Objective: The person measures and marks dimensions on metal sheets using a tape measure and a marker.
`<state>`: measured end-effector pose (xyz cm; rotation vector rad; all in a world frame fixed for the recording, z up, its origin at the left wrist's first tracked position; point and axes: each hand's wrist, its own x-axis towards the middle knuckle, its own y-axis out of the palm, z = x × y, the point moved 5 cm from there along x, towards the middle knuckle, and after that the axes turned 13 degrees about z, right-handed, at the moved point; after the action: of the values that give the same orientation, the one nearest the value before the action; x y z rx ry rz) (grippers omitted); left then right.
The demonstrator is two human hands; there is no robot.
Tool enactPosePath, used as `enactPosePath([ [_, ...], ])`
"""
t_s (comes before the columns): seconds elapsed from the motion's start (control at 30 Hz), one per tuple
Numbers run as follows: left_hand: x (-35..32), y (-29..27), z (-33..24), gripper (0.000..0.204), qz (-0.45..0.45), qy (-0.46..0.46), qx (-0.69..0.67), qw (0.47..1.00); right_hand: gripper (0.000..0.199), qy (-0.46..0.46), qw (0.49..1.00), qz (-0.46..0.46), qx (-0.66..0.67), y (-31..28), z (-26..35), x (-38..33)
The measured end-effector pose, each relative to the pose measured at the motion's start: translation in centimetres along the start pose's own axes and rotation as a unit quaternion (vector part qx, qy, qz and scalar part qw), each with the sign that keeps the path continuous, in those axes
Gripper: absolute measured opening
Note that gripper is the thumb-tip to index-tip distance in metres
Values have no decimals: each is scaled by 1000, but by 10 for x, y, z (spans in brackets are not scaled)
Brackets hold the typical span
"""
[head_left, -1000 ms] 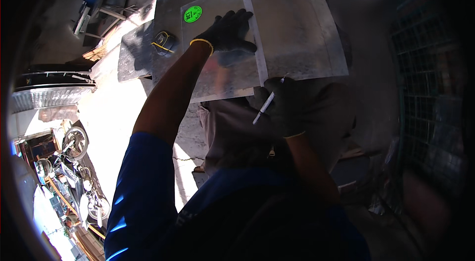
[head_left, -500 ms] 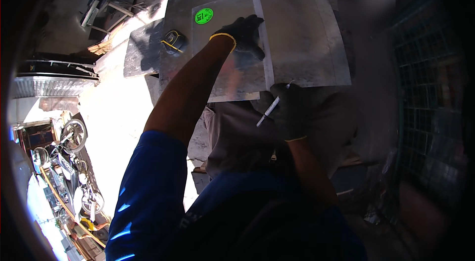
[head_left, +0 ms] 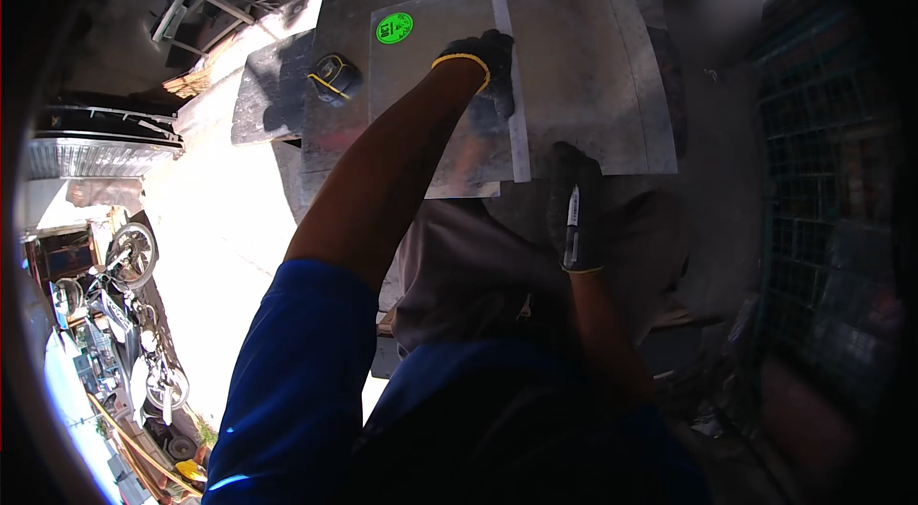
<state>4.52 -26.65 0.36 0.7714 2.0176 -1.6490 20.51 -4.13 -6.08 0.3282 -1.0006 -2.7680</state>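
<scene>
My left hand (head_left: 491, 70), in a dark glove with a yellow cuff, presses on a thin metal sheet (head_left: 421, 146) with fingers and thumb apart. Its fingertips touch the left edge of a pale straight ruler strip (head_left: 517, 137) that runs from far to near across the metal. In my right hand (head_left: 579, 194), gloved as well, a white marker pen (head_left: 573, 218) is held at the near edge of the sheet, right of the strip's near end. The pen's tip is hidden by the fingers. Faint lines run along the right part of the sheet.
A black and yellow tape measure (head_left: 333, 77) rests on the left part of the metal. Two round green stickers, one the near sticker (head_left: 394, 28), mark the sheets. My lap is under the near edge. A motorcycle (head_left: 134, 314) stands far left, and a mesh panel (head_left: 813, 170) rises at right.
My left hand has slid right, up against the ruler strip. My right hand has moved slightly right, away from the strip's end, and the pen has turned nearly upright in the picture.
</scene>
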Motion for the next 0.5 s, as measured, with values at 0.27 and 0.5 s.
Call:
enactPosePath([
  [0.27, -1, 3, 6, 127, -30, -6, -63, 998, 25, -218, 879, 121, -407, 53, 61, 132],
  [0.5, 2, 6, 6, 125, -53, 11, -65, 996, 21, -109, 906, 127, -388, 77, 36, 219],
])
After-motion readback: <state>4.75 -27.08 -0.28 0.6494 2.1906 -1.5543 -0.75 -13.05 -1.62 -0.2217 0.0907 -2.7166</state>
